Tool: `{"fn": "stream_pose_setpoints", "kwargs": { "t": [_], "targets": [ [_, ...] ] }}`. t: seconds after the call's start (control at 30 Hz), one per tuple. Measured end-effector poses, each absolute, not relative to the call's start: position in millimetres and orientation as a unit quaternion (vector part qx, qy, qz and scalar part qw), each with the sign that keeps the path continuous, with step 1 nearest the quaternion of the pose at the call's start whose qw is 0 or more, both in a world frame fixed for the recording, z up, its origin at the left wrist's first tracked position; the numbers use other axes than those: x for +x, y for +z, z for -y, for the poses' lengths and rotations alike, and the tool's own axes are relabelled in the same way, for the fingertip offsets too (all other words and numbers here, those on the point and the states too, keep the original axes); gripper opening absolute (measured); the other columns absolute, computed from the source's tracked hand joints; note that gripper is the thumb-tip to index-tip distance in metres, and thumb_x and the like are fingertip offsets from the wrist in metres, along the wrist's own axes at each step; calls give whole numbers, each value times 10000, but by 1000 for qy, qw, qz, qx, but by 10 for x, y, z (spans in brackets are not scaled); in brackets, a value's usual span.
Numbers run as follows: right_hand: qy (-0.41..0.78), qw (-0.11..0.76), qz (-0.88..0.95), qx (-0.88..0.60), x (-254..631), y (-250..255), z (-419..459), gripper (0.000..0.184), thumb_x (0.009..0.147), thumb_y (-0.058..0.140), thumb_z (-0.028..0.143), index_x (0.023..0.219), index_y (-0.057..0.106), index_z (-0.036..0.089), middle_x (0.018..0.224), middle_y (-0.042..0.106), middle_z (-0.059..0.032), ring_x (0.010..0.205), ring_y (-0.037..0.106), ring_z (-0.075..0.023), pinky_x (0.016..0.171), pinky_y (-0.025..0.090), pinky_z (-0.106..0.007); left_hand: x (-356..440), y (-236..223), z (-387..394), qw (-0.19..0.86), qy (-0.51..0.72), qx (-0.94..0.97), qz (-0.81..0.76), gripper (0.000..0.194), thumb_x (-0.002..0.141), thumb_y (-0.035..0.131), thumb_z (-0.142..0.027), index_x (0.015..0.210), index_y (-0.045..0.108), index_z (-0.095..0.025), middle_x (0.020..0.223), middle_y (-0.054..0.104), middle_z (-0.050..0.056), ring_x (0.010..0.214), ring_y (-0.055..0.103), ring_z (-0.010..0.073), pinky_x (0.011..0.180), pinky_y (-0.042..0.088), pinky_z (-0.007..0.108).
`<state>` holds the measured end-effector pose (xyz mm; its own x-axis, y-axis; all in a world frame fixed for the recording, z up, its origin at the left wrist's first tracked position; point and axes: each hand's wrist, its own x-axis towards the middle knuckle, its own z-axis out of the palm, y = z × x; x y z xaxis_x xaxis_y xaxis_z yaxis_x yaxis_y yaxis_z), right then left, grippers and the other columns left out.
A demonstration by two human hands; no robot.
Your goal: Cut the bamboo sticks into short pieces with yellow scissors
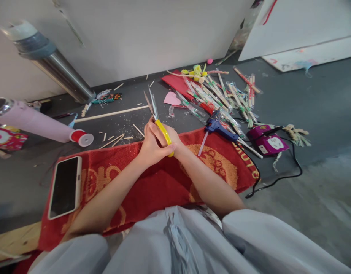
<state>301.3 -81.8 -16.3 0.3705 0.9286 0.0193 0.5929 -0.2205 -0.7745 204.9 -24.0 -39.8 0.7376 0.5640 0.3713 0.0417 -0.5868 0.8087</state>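
My left hand (151, 144) and my right hand (173, 134) are together over the far edge of the red towel (164, 182). Between them is a pair of scissors (163, 133) with yellow handles, its blades pointing away and slightly apart. My left thumb lies across the yellow handle. The right hand is closed about the handles too, its fingers partly hidden behind the left. A long thin wooden stick (112, 113) lies on the dark tabletop, its right end beside the blades. Short cut stick pieces (118, 140) and pale crumbs are scattered near my hands.
At left stand a steel thermos (64, 72), a pink tumbler (38, 120) and a red ribbon spool (81, 137). A phone (65, 186) lies on the towel. Rightward are a blue glue gun (221, 127), a purple power socket (266, 140) with black cord, and several wrapped sticks (215, 95).
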Motion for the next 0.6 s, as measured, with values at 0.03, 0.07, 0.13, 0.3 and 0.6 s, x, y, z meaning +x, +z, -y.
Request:
{"fn": "stream_pose_setpoints", "kwargs": {
  "t": [0.03, 0.07, 0.13, 0.3, 0.6],
  "targets": [
    [235, 364, 507, -745, 3015, -171, 813, 398, 948, 336, 479, 1046, 606, 205, 1035, 701, -76, 988, 647, -216, 798, 492, -307, 2042, -377, 227, 411, 304, 840, -179, 952, 611, 697, -672, 1344, 338, -181, 1331, 412, 173, 1303, 382, 364, 1118, 299, 553],
    [237, 369, 503, -745, 3016, -176, 809, 407, 953, 322, 481, 1053, 605, 207, 1033, 700, -76, 988, 648, -214, 802, 493, -308, 2031, -348, 213, 401, 296, 849, -175, 956, 608, 705, -670, 1346, 341, -184, 1340, 418, 170, 1312, 379, 363, 1123, 294, 548],
    [252, 384, 483, -746, 3014, -171, 806, 453, 958, 279, 517, 1047, 604, 214, 987, 704, -70, 941, 660, -207, 783, 496, -309, 1994, -258, 187, 364, 291, 869, -169, 952, 610, 709, -669, 1345, 354, -180, 1353, 431, 168, 1325, 373, 362, 1122, 301, 532],
    [267, 398, 434, -763, 3005, -72, 847, 551, 938, 209, 616, 940, 592, 220, 849, 693, -58, 780, 663, -196, 698, 484, -306, 1843, 146, 180, 222, 333, 894, -200, 444, 879, 480, -490, 1210, 504, -194, 1110, 606, 97, 1011, 593, 235, 920, 468, 424],
    [217, 321, 484, -785, 2944, 92, 946, 467, 905, 317, 649, 902, 507, 223, 835, 675, -61, 815, 658, -228, 677, 422, -288, 1698, 438, -25, 109, 368, 892, -239, 161, 880, 526, -328, 986, 638, -280, 1049, 616, 78, 1089, 539, 292, 977, 381, 485]
  ]
}}
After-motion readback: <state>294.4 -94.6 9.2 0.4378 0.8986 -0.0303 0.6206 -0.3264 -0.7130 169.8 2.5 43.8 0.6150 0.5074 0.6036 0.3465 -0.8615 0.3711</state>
